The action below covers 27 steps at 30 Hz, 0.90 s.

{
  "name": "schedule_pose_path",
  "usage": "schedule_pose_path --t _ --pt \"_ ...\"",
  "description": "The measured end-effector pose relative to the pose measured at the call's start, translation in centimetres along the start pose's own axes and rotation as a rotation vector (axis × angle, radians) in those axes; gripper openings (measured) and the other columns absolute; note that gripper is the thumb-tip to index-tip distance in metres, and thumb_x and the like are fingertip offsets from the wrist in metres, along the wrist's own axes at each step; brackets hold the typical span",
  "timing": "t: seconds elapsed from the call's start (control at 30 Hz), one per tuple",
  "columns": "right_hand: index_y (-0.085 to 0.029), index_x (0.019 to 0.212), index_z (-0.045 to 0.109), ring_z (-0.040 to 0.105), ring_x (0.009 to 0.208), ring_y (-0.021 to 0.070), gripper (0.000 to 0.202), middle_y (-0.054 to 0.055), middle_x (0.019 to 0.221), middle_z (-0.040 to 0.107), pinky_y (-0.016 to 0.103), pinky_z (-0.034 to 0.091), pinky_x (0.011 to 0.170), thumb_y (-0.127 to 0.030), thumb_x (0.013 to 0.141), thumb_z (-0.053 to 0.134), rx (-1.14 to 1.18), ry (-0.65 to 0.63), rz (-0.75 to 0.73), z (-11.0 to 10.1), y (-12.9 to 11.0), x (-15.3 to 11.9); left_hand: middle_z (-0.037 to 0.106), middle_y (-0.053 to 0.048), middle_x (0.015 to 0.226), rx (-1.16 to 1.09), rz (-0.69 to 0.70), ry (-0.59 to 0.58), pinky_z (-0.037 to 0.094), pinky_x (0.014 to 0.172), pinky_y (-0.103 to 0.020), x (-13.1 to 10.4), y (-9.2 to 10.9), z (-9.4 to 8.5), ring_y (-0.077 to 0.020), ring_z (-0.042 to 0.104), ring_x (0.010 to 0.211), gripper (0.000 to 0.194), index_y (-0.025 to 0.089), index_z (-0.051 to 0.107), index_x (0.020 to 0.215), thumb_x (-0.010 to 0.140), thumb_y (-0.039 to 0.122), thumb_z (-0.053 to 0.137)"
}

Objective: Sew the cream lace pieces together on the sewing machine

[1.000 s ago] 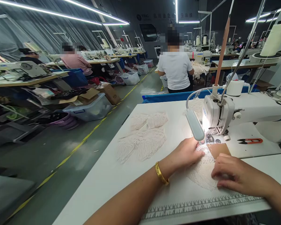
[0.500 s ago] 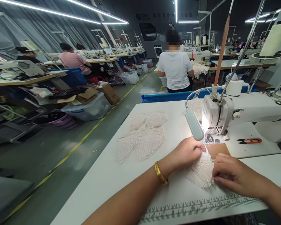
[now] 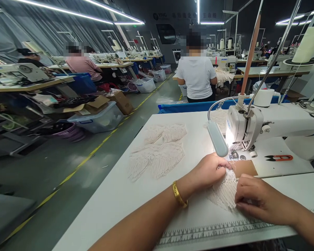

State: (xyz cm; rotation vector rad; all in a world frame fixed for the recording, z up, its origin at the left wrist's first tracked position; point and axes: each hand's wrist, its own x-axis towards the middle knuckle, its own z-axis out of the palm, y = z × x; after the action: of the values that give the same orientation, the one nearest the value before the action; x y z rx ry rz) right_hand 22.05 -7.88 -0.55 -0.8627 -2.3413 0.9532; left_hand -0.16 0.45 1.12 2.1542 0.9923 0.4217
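A piece of cream lace fabric [image 3: 224,193] lies in front of the lit sewing machine [image 3: 242,125]. My left hand [image 3: 213,169] pinches its upper edge, just below the lamp head [image 3: 217,139]. Closed at the fabric's right edge, my right hand [image 3: 253,197] holds it between thumb and fingers. A brown patch [image 3: 244,168] sits between the hands and the needle area. More lace pieces [image 3: 157,155] are spread on the white table [image 3: 115,209] to the left.
Red-handled thread snips [image 3: 279,158] rest on the machine bed at right. A ruler strip [image 3: 214,233] runs along the table's front edge. Beyond the blue cloth [image 3: 183,107], a person in white [image 3: 196,76] has their back turned.
My right hand has shifted slightly left with the fabric's edge. My left hand has hardly moved and still pinches the lace.
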Motion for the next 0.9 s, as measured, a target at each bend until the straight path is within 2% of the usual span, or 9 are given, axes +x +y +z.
schedule_pose_path --t 0.2,0.43,0.6,0.9 --pt "-0.022 0.093 0.063 0.056 0.089 0.019 0.011 0.003 0.096 0.066 0.032 0.044 0.077 -0.015 0.099 0.056 -0.042 -0.034 0.0 0.37 0.25 0.03 0.078 0.0 0.102 0.065 0.071 0.021 0.054 0.094 -0.033 0.07 -0.42 0.37 -0.0201 0.067 0.099 0.043 0.025 0.083 0.101 0.081 0.007 0.049" --pt "-0.023 0.101 0.062 0.053 0.086 0.0185 0.002 0.002 0.094 0.065 0.031 0.042 0.075 -0.022 0.1 0.061 -0.095 -0.046 0.025 0.38 0.26 -0.16 0.078 -0.002 0.104 0.087 0.068 0.013 0.055 0.089 -0.033 -0.13 -0.31 0.46 -0.0187 0.068 0.091 0.038 0.024 0.082 0.107 0.087 0.009 0.053" --pt "-0.022 0.092 0.06 0.051 0.085 0.0183 0.013 0.003 0.093 0.063 0.031 0.041 0.073 -0.018 0.102 0.054 -0.143 -0.014 -0.05 0.88 0.57 -0.15 0.079 -0.003 0.104 0.058 0.069 0.012 0.055 0.088 -0.033 -0.28 -0.12 0.28 -0.0188 0.068 0.092 0.033 0.024 0.082 0.106 0.091 0.012 0.055" --pt "-0.022 0.089 0.058 0.051 0.086 0.0182 0.012 0.002 0.092 0.061 0.03 0.042 0.072 -0.017 0.099 0.056 -0.047 0.002 -0.001 0.38 -0.13 -0.16 0.079 -0.002 0.101 0.055 0.071 0.035 0.057 0.086 -0.031 -0.68 -0.06 0.32 -0.0176 0.068 0.092 0.036 0.025 0.082 0.103 0.089 0.011 0.052"
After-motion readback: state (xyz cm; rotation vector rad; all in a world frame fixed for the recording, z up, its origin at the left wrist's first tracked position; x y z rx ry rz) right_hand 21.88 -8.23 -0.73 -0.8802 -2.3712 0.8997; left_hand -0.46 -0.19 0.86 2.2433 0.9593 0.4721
